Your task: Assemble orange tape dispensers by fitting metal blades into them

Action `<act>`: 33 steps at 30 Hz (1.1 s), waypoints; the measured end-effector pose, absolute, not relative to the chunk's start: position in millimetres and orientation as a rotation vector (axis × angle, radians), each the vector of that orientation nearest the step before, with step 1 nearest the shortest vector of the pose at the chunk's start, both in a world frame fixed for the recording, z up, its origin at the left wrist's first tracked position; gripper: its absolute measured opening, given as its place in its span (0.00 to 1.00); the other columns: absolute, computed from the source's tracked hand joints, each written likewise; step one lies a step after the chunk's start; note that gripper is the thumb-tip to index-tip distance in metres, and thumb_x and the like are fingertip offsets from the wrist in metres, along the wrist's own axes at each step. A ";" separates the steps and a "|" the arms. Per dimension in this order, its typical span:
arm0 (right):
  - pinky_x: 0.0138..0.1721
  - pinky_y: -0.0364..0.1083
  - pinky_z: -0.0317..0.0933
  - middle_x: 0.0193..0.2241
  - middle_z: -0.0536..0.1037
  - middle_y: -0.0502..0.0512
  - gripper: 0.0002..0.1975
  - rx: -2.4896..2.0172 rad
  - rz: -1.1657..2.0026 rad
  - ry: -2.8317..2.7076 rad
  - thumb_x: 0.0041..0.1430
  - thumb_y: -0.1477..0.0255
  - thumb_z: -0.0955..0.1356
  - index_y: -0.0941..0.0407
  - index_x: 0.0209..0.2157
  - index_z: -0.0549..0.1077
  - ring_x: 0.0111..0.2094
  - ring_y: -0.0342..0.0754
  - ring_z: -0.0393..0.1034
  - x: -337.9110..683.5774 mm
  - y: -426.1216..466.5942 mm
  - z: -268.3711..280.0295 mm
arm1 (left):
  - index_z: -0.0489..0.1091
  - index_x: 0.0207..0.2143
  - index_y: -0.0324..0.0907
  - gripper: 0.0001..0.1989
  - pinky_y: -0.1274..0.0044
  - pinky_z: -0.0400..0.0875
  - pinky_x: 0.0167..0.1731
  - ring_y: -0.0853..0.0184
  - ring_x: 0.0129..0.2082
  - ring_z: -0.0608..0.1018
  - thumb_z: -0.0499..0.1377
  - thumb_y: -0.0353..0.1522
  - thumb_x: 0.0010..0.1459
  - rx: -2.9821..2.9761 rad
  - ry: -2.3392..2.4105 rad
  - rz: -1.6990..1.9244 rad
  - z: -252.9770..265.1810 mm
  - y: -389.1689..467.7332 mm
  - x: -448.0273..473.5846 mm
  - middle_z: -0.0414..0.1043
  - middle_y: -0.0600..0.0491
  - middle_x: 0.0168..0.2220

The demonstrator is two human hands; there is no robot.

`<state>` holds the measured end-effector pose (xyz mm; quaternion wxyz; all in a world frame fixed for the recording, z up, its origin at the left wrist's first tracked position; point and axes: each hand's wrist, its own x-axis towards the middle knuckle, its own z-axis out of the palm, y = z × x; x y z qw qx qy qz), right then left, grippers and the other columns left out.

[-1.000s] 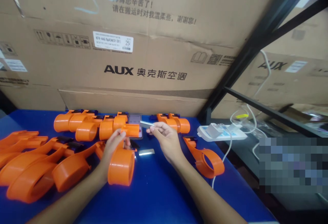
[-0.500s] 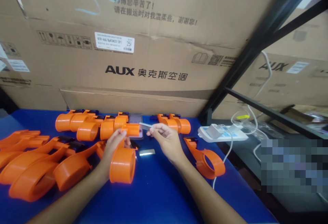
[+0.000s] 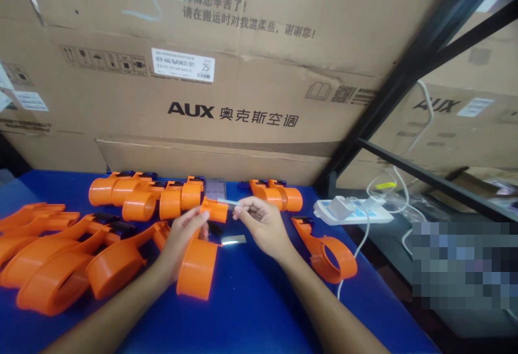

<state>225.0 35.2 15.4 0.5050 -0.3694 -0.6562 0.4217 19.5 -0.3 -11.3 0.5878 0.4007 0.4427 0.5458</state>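
Note:
My left hand is closed around the neck of an orange plastic tape dispenser, whose wide ring hangs below the fingers. Pinched between the thumb and fingers of my right hand is a thin serrated metal blade. Its left end lies against the upper edge of the dispenser's head; I cannot tell whether it sits in a slot. Another flat metal blade rests on the blue table under my hands. A small dark piece beside my left fingertips is partly hidden.
More orange dispensers lie to the left, along the back and at the right, several with dark heads. A large cardboard box stands behind the table. On the right are a white power strip with cables and a black metal frame.
The dispenser's head has shifted right and slightly down in my left hand. The blade, which was at the head's right end, now overlaps its upper edge.

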 end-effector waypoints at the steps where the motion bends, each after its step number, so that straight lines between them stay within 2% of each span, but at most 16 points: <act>1: 0.38 0.47 0.68 0.28 0.80 0.51 0.09 -0.890 1.027 -1.581 0.61 0.64 0.74 0.55 0.34 0.76 0.31 0.46 0.73 224.0 35.5 14.5 | 0.70 0.25 0.41 0.21 0.79 0.62 0.21 0.71 0.18 0.67 0.67 0.49 0.55 0.919 1.034 1.263 -11.4 -1.2 20.4 0.68 0.56 0.20; 12: 0.43 0.51 0.70 0.33 0.82 0.54 0.10 -0.963 0.902 -1.507 0.58 0.61 0.75 0.54 0.34 0.81 0.36 0.51 0.76 228.1 39.5 16.5 | 0.70 0.28 0.42 0.18 0.80 0.65 0.26 0.71 0.23 0.69 0.68 0.47 0.54 0.929 1.019 1.361 -8.9 0.3 23.3 0.69 0.56 0.24; 20: 0.34 0.47 0.69 0.29 0.81 0.52 0.11 -0.973 0.996 -1.476 0.58 0.61 0.75 0.54 0.35 0.82 0.30 0.47 0.74 228.9 39.2 17.4 | 0.71 0.24 0.41 0.21 0.79 0.65 0.26 0.70 0.23 0.68 0.65 0.49 0.57 0.962 1.074 1.333 -9.0 -0.7 22.1 0.68 0.55 0.23; 24: 0.33 0.47 0.69 0.27 0.80 0.51 0.12 -0.960 1.030 -1.489 0.58 0.60 0.75 0.54 0.34 0.82 0.29 0.46 0.73 226.8 35.4 19.0 | 0.71 0.23 0.41 0.22 0.79 0.63 0.26 0.70 0.23 0.68 0.65 0.49 0.57 0.994 1.082 1.321 -6.9 -2.8 22.8 0.68 0.54 0.23; 29: 0.31 0.45 0.67 0.25 0.78 0.50 0.13 -0.916 1.094 -1.519 0.57 0.59 0.76 0.55 0.34 0.81 0.26 0.45 0.71 221.0 30.0 19.5 | 0.75 0.28 0.41 0.19 0.79 0.58 0.23 0.70 0.21 0.67 0.68 0.48 0.53 1.006 1.082 1.273 -3.3 -7.6 25.2 0.67 0.56 0.21; 33: 0.30 0.46 0.67 0.26 0.78 0.50 0.13 -0.909 1.083 -1.578 0.60 0.59 0.74 0.54 0.36 0.81 0.27 0.46 0.71 220.8 31.1 19.4 | 0.74 0.26 0.41 0.19 0.80 0.60 0.25 0.70 0.22 0.67 0.67 0.47 0.55 0.985 1.060 1.323 -1.6 -9.2 27.2 0.68 0.55 0.22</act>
